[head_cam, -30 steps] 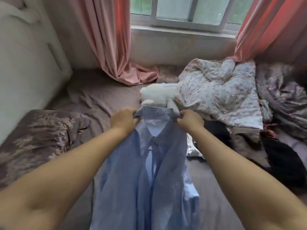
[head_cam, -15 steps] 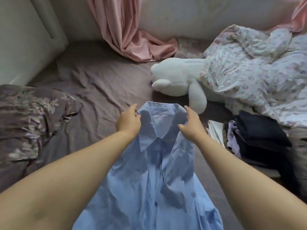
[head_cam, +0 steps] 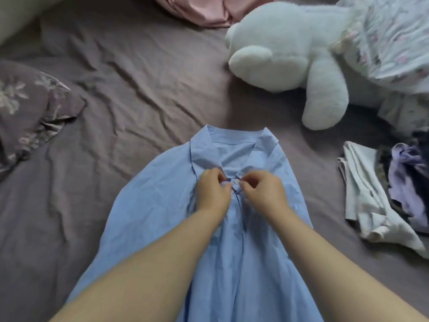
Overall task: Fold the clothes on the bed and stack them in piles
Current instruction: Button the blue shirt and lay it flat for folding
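A light blue collared shirt point(head_cam: 162, 205) lies front up on the mauve bed sheet point(head_cam: 116, 89), collar pointing away from me. My left hand point(head_cam: 213, 194) and my right hand point(head_cam: 264, 194) sit side by side just below the collar. Each pinches the shirt's front placket on either side of a small white button point(head_cam: 236, 181). My forearms cover much of the shirt's lower front. To the right lies a heap of loose clothes point(head_cam: 380, 194), white, lilac and dark.
A white plush toy point(head_cam: 290, 49) lies beyond the shirt at the upper right, partly under a floral quilt point(head_cam: 394, 38). A floral mauve pillow point(head_cam: 30, 108) sits at the left. The hem of a pink curtain point(head_cam: 204, 10) rests at the top edge.
The shirt, held up by its collar before, now lies on the bed. Both hands have left the collar and come together at the top button. The view has tilted down.
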A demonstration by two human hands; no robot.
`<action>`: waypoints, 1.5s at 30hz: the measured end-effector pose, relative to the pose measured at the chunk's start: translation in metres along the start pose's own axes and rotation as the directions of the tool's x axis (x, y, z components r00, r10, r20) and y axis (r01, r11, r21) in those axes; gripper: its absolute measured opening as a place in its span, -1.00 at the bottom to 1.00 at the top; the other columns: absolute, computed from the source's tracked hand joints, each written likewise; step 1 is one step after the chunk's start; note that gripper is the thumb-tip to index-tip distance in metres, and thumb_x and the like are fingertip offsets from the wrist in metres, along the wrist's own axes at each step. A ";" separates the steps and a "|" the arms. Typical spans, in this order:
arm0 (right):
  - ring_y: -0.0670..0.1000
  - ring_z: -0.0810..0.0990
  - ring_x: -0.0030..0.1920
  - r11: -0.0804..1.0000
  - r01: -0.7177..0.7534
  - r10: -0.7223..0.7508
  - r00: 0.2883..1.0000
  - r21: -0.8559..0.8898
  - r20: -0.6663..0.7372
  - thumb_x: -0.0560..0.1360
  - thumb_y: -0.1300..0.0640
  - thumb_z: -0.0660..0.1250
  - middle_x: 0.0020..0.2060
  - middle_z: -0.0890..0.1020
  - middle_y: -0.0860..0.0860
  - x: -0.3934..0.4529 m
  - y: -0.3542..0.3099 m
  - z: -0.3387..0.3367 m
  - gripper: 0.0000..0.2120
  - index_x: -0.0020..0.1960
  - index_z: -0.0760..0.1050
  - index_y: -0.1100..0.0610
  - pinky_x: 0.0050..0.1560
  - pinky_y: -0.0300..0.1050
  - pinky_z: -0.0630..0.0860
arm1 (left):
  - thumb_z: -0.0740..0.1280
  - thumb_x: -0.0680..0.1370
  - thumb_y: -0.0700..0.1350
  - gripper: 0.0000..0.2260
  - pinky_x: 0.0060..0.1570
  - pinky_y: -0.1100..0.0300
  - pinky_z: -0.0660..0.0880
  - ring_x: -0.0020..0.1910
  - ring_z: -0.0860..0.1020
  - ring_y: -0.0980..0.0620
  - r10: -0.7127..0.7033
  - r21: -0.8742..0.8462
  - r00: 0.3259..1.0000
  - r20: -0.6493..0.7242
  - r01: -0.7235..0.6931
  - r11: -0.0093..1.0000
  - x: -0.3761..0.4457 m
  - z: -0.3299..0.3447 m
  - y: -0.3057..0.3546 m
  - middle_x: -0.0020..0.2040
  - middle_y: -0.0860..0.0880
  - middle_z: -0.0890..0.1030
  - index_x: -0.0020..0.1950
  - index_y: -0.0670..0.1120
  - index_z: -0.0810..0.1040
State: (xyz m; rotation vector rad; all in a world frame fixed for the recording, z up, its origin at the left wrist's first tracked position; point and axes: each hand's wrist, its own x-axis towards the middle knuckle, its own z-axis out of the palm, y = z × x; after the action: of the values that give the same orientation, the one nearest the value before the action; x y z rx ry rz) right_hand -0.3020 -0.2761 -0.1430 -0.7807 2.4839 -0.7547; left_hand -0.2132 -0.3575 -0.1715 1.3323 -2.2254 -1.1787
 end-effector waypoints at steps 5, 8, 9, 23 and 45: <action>-0.07 0.48 0.14 0.999 0.038 -0.039 0.996 -0.014 -0.081 0.48 0.12 0.39 0.13 0.52 -0.03 0.001 0.013 0.012 -0.87 0.00 0.67 0.06 -0.15 -0.42 0.15 | 0.38 0.36 0.07 -0.65 0.06 0.16 0.40 0.04 0.46 0.00 0.280 0.036 0.926 -0.253 -0.280 0.959 -0.030 0.033 -0.036 0.05 -0.08 0.52 -0.02 -0.16 0.55; -0.16 0.41 0.07 0.992 -0.035 0.048 0.993 0.123 -0.108 0.48 0.14 0.39 0.17 0.45 -0.02 0.004 0.015 0.021 -0.89 -0.01 0.66 0.10 -0.10 -0.47 0.15 | 0.32 0.39 0.09 -0.66 -0.06 0.15 0.35 -0.05 0.42 0.00 0.317 0.185 0.875 -0.365 -0.266 0.946 -0.030 0.037 -0.038 -0.03 -0.09 0.53 -0.01 -0.13 0.58; -0.19 0.38 0.04 0.979 -0.076 0.097 0.989 0.188 -0.108 0.48 0.14 0.40 0.18 0.43 -0.02 0.006 0.014 0.024 -0.88 -0.02 0.66 0.12 -0.09 -0.48 0.16 | 0.32 0.42 0.06 -0.71 -0.08 0.15 0.34 -0.08 0.42 0.00 0.320 0.195 0.863 -0.392 -0.262 0.945 -0.029 0.037 -0.038 -0.06 -0.09 0.53 -0.02 -0.12 0.60; -0.16 0.39 0.10 0.922 -0.142 0.173 0.983 0.360 -0.054 0.54 0.18 0.30 0.19 0.35 -0.01 0.008 0.008 0.028 -0.83 0.03 0.62 0.22 -0.03 -0.49 0.20 | 0.35 0.55 -0.07 -0.89 -0.14 0.29 0.41 -0.14 0.55 0.09 -0.263 -0.423 0.963 -0.060 0.214 0.880 -0.012 0.003 0.009 -0.16 0.07 0.63 -0.13 -0.04 0.64; 0.02 0.47 -0.02 0.973 -0.070 0.130 0.953 0.220 -0.272 0.56 0.21 0.25 0.14 0.37 0.06 -0.010 -0.009 0.050 -0.89 -0.03 0.52 0.23 0.02 -0.29 0.29 | 0.20 0.62 -0.25 -0.85 -0.05 0.36 0.49 -0.10 0.56 0.13 -0.173 -0.676 0.968 0.182 0.251 0.692 -0.014 -0.004 -0.014 -0.08 -0.02 0.62 0.01 -0.12 0.56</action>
State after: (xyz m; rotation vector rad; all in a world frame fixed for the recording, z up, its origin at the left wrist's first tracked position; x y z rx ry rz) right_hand -0.2641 -0.2939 -0.1733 -0.4944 2.6123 -1.1382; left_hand -0.1951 -0.3513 -0.1782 1.2119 -1.4121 -1.9544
